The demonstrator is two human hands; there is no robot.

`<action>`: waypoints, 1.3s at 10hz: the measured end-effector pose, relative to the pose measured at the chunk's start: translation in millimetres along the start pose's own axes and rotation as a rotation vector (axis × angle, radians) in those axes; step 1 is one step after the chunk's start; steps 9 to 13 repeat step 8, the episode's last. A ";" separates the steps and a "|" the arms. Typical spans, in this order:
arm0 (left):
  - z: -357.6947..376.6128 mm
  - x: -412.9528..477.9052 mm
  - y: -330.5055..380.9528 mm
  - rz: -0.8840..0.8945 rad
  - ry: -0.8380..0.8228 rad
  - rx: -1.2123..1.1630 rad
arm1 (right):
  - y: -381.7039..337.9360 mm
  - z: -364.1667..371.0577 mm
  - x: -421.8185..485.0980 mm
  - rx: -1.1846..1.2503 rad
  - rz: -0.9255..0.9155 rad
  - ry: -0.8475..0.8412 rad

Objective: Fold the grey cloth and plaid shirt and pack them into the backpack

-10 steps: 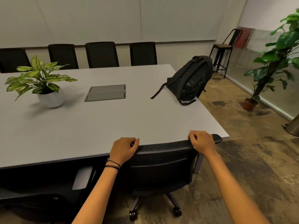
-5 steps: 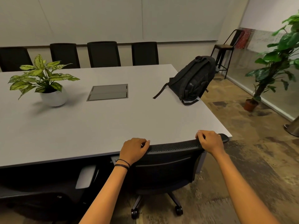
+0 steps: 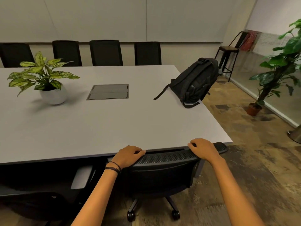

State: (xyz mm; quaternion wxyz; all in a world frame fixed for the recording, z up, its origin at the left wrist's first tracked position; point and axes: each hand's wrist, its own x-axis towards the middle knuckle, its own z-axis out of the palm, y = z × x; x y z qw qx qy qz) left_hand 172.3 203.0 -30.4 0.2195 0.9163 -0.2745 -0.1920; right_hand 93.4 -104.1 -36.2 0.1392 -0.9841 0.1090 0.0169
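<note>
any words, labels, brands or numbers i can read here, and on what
No readable text in this view.
backpack: no legible brand or label.
red panel behind the stool: patterned, too blurred to tell if it is writing.
white pot and table hatch: plain.

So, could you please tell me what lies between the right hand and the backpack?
In the head view, only a bare stretch of grey tabletop separates the right hand, which grips the chair back, from the backpack.
</note>
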 end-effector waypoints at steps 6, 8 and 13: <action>-13.6 16.3 -16.6 -0.008 -0.074 0.061 | -17.0 0.8 13.4 0.030 -0.025 -0.277; -28.8 48.7 1.9 -0.152 -0.310 -0.079 | -23.7 -13.2 47.1 0.027 -0.061 -0.536; -28.8 48.7 1.9 -0.152 -0.310 -0.079 | -23.7 -13.2 47.1 0.027 -0.061 -0.536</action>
